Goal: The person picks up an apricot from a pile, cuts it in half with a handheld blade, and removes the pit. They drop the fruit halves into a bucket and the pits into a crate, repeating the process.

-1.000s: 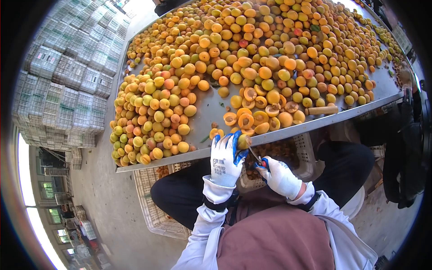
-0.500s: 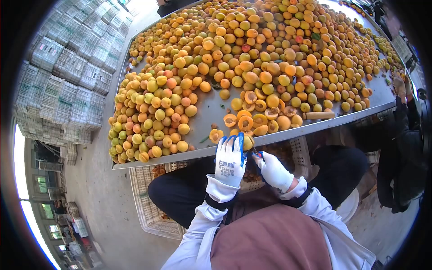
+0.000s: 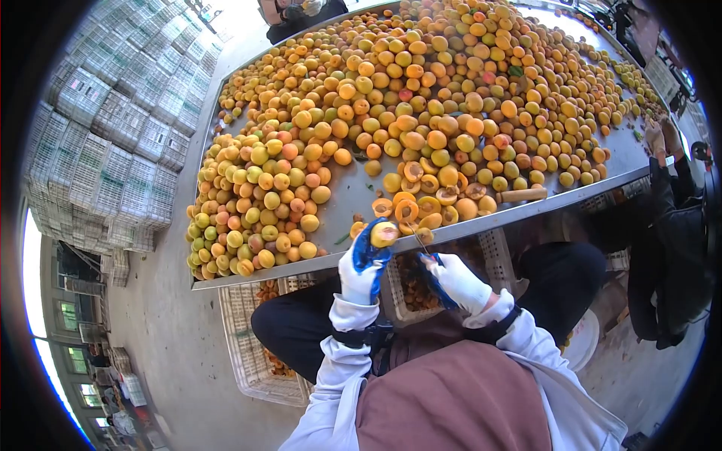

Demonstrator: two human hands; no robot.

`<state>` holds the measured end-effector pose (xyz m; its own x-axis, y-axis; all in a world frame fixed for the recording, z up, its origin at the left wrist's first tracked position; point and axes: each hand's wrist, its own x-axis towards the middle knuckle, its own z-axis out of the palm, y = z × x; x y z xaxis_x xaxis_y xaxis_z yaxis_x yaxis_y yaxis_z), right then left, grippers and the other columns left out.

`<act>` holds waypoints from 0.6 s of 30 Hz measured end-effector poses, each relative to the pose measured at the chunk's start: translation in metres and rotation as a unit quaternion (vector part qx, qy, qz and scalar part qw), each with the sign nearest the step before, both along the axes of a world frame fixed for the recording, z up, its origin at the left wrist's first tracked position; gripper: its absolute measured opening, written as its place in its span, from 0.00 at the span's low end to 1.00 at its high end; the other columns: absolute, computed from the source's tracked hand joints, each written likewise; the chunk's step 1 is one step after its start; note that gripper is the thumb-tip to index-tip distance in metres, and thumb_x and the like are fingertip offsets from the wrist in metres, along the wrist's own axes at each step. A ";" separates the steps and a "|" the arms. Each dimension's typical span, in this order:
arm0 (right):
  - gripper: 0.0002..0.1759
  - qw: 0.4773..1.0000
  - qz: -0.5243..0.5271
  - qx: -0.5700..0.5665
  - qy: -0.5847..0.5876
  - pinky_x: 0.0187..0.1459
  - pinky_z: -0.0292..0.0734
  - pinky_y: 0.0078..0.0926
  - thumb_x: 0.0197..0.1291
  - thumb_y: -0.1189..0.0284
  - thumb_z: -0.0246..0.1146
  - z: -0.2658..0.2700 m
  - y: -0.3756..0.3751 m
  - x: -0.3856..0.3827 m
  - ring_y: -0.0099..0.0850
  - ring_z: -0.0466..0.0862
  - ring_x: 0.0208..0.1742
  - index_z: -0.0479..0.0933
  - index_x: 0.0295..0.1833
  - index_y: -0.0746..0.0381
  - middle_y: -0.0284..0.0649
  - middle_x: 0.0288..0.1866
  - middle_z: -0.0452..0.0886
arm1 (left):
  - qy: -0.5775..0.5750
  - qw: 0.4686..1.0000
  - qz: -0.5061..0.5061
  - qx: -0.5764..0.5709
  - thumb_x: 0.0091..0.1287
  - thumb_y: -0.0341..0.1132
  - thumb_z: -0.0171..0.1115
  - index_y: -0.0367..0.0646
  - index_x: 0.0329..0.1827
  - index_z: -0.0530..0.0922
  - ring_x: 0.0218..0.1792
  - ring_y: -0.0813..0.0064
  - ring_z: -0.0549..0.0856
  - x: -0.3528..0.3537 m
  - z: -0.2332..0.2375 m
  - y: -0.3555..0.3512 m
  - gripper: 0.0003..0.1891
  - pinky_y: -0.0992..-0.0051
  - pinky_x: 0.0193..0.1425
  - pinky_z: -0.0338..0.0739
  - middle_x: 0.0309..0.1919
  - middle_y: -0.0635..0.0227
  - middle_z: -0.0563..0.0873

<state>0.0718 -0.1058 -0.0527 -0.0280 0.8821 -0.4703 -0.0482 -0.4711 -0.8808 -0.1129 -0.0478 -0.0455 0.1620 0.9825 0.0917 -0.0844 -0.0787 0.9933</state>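
My left hand [image 3: 362,264], in a white and blue work glove, is closed around an apricot [image 3: 384,234] at the table's front edge. A pale pinkish patch on the fruit faces up. Just to the right, my gloved right hand [image 3: 460,281] is closed on a small knife [image 3: 423,245], its thin blade pointing up toward the table and its handle mostly hidden in the fingers. Beyond both hands, split apricot halves [image 3: 407,210] lie on the metal table [image 3: 347,188], cut faces up, with whole apricots [image 3: 259,199] heaped around them.
A wooden handle [image 3: 523,195] rests by the table's front rim. Under the table stand plastic crates [image 3: 242,331] holding fruit pieces. A white bucket [image 3: 583,342] is by my right knee. Stacked crates [image 3: 113,128] fill the left. Another person's hands [image 3: 656,139] are at the right edge.
My left hand has rolled over, so the apricot's pale patch now shows, and moved slightly left. The knife hand has drawn a little apart from the fruit. The whole view has shifted slightly.
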 end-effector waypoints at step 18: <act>0.20 0.803 0.166 0.195 -0.538 0.38 0.83 0.42 0.65 0.62 0.68 0.016 0.033 0.017 0.45 0.89 0.36 0.75 0.56 0.62 0.45 0.32 0.87 | -0.285 0.937 -0.125 -0.161 0.73 0.25 0.59 0.36 0.79 0.63 0.57 0.51 0.87 -0.025 0.017 -0.011 0.31 0.55 0.65 0.84 0.70 0.47 0.76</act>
